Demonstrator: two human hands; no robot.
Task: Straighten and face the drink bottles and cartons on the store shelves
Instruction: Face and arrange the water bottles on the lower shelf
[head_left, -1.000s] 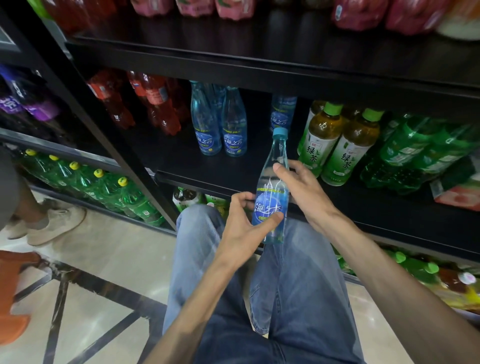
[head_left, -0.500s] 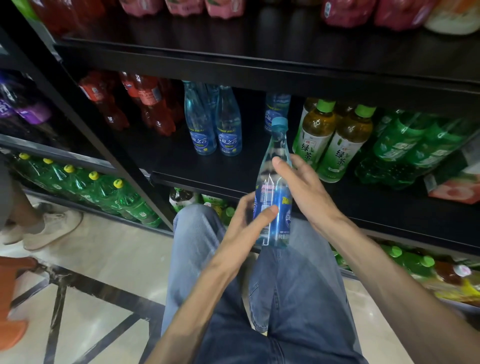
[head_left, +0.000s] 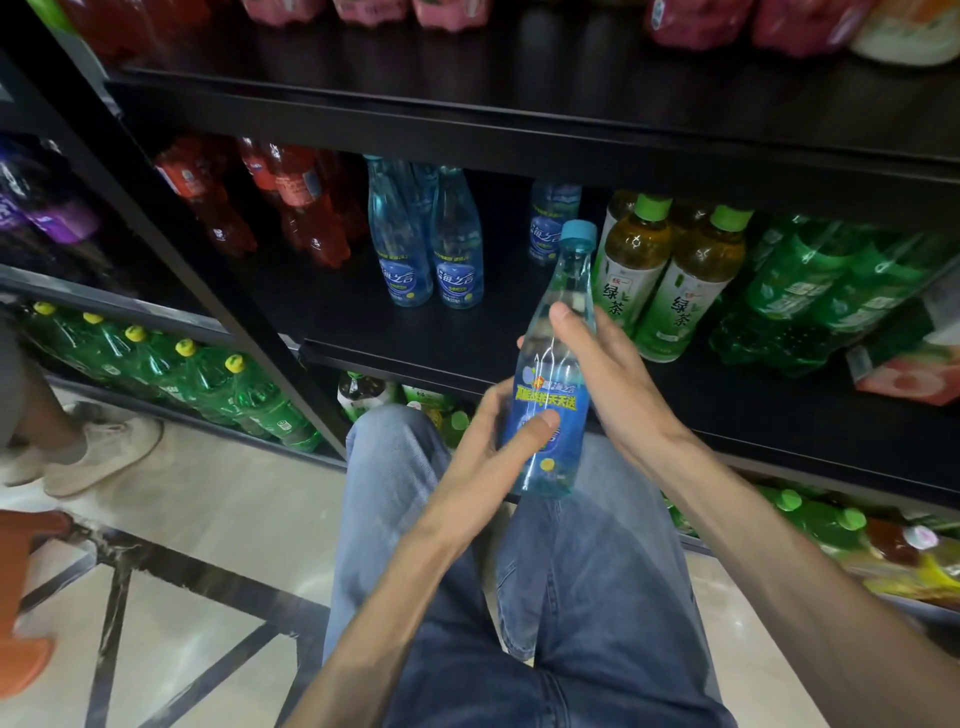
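Two hands hold one clear pale-blue plastic bottle with a light-blue cap and blue label (head_left: 555, 384) at frame centre, in front of the black middle shelf (head_left: 467, 343) and above the person's blue-jeaned knees (head_left: 395, 499); bottle roughly upright, cap tilted slightly to the right; label facing the camera, yellow lettering across it; left hand (head_left: 493, 441) grips the lower body, thumb lying across the label, fingers curled behind; right hand (head_left: 608, 374) grips the upper body and neck from the right, thumb on the front of the neck, fingers wrapped behind; bottle base clear of the shelf, held in the air; on the middle shelf behind, upper centre, two matching pale-blue bottles (head_left: 428, 249) stand side by side, touching, labels forward; a third matching bottle (head_left: 553, 223) stands further back, partly hidden by the held bottle's cap; just right of it, two amber green-tea bottles with green caps and white-green labels (head_left: 670, 280) stand together, leaning slightly; green plastic bottles (head_left: 810, 291) lie at centre right; red drink bottles (head_left: 291, 202) upper left on the same shelf; green bottles with yellow caps (head_left: 182, 374) in a row at left, on a lower shelf; pale tiled floor (head_left: 218, 519) lower left; another person's beige shoe (head_left: 104, 452) at left edge.
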